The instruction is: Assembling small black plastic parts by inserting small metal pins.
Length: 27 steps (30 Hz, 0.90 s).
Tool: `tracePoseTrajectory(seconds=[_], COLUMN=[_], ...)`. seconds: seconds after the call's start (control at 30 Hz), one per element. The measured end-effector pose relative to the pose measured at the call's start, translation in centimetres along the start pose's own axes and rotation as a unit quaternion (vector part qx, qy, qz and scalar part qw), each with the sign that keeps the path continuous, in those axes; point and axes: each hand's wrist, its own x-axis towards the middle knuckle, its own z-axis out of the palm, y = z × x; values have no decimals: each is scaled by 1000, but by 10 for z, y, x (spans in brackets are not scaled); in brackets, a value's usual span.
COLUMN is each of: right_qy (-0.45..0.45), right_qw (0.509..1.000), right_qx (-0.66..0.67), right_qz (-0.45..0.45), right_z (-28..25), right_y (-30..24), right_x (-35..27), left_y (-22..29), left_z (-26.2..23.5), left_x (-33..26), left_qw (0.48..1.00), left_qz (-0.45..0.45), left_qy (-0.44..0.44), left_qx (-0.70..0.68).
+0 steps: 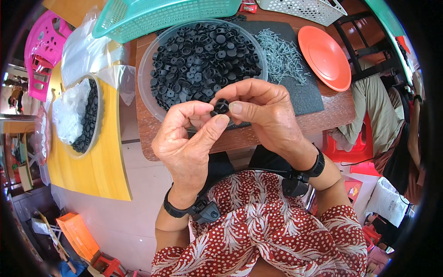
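Observation:
Over the near edge of a brown table, my left hand and my right hand meet, thumb and fingers pinched. Between their fingertips is a small black round plastic part, with a second dark piece against its left side; whether the two are joined I cannot tell. Just beyond the hands stands a clear round tub, heaped with small black plastic caps and discs. Silver screws lie in a loose pile on a dark mat, to the right of the tub.
An orange-red plate rests at the table's right. Behind the tub stand a teal basket and a white basket. On a yellow table at left, another tub holds black parts and a plastic bag. A person sits at right.

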Motion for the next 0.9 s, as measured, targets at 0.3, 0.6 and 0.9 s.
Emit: tracePoseTrajectory(seconds=[0.3, 0.6, 0.9], right_qy=[2, 4, 16], right_qw=[1000, 999, 999], right_qx=[13, 41, 51], right_qz=[0, 6, 3], right_z=[-2, -1, -1], right_y=[1, 1, 3], right_x=[-1, -1, -1], left_y=[-1, 1, 7], left_z=[7, 6, 6], left_x=[-2, -1, 0], left_qw=[1000, 1000, 999], left_qz=[15, 0, -20], left_qy=[-8, -19, -27], left_qx=[1, -7, 6])
